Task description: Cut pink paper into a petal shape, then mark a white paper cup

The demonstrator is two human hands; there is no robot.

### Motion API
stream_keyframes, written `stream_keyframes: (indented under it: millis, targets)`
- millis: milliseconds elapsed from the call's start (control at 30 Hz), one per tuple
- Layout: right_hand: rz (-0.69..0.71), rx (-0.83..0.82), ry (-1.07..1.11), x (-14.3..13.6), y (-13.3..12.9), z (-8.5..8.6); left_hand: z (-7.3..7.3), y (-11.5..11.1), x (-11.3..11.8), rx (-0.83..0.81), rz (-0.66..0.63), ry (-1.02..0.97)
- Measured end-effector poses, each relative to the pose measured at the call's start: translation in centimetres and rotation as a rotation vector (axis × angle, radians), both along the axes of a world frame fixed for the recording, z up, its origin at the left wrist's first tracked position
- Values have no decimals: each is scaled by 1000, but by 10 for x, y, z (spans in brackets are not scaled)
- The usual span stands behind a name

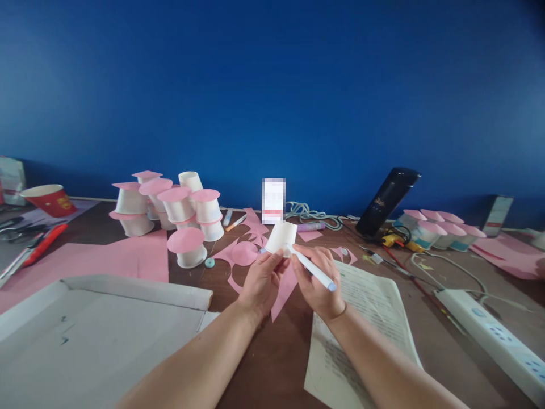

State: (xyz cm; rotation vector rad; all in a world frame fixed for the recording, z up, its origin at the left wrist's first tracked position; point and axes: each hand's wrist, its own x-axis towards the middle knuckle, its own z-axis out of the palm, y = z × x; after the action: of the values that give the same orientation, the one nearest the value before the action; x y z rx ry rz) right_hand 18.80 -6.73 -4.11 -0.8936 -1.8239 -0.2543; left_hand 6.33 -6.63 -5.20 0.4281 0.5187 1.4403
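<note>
- Several stacked cups [176, 210] carry pink tops, as do the right-side cups [428, 240]; these appear finished.
- Apparently remaining: the bare rear cup [189, 180] and the held white cup [281, 237].
- Left hand [263, 278]: gripping the white cup above the table [255, 355].
- Right hand [318, 279]: gripping a white pen [313, 268], tip at the cup; contact unclear.
- Loose pink disc [244, 253]: near the left hand.

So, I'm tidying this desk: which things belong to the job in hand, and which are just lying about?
Likely the job's:
white paper cup in left hand
white pen-like tool in right hand
white paper cups with pink paper tops

Apparently lying about:
red paper cup
leaning glossy black object
white plastic power strip
</note>
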Motion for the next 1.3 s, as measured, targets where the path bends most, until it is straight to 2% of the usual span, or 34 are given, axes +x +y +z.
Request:
stream_keyframes:
  millis: [1300]
  targets:
    - [-2, -20, -26, -2, -1, -1, 1, 0, -2, 39, -26, 12]
